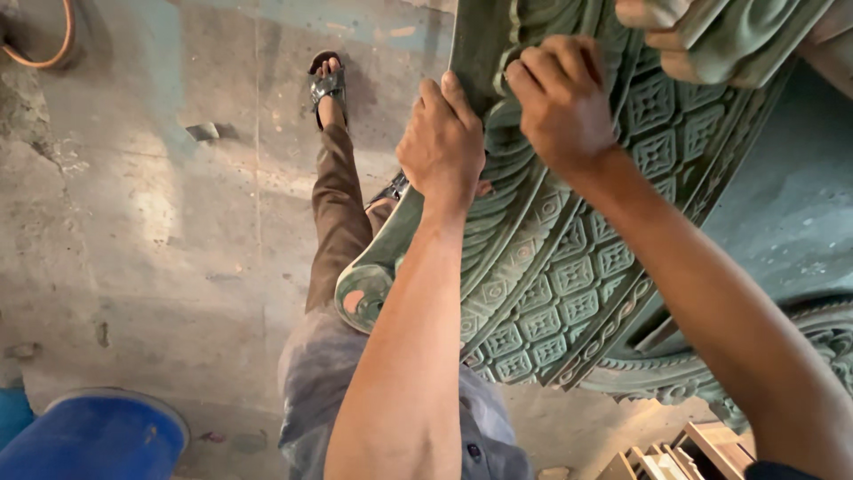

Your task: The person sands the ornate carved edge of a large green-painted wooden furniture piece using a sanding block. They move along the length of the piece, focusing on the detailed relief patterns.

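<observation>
A large green carved panel [569, 276] with rows of square rosettes and ribbed bands slants across the right half of the view. My left hand [442, 147] grips its left edge, fingers curled over the rim. My right hand [560, 102] presses on the carved face just to the right, fingers bent into the relief. At the top right another person's fingers [662, 36] hold the panel's upper end. My leg in brown trousers [338, 204] and a sandalled foot [326, 84] show below.
Worn concrete floor [160, 231] fills the left. A blue drum [93, 440] stands at the bottom left, an orange hose [53, 49] at the top left. A second green carved piece [800, 347] lies at the right; wooden pieces [684, 453] at the bottom right.
</observation>
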